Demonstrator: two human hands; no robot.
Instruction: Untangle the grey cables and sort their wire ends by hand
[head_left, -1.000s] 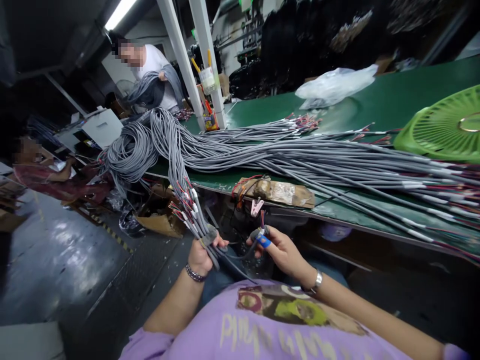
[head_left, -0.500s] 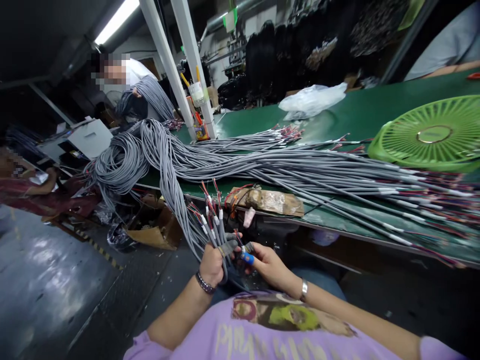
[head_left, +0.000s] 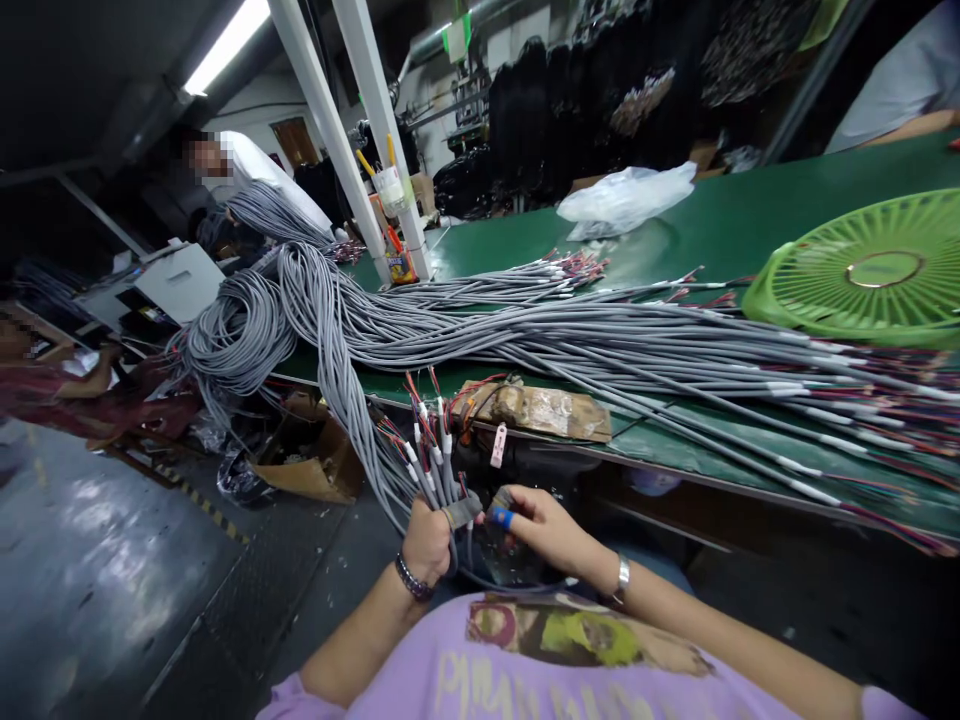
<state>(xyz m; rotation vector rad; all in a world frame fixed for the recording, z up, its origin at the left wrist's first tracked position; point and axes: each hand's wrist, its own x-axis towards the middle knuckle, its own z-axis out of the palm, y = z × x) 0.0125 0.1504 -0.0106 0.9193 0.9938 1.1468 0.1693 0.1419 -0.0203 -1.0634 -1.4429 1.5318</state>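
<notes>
My left hand [head_left: 431, 535], with grey wrapping on a finger, is closed around a bundle of grey cables [head_left: 429, 470]. Their white-sleeved ends fan upward, showing red and dark wires. Just right of that bundle, my right hand [head_left: 541, 525] has thumb and forefinger, wrapped in blue and grey, bent toward each other; whether anything small is between them cannot be made out. Long grey cables [head_left: 480, 335] lie across the green table [head_left: 510, 235], and some hang over its near edge toward my left hand.
A taped cardboard piece [head_left: 559, 410] lies at the table's near edge. A green fan [head_left: 877, 270] and a clear plastic bag [head_left: 626, 200] rest on the table. Pens hang in a cup [head_left: 390, 190] on a white post. A cardboard box [head_left: 311, 475] is below left. Other people are around.
My right hand has moved slightly right, away from the bundle and my left hand. The person at the back left has shifted, and their grey cables are lower.
</notes>
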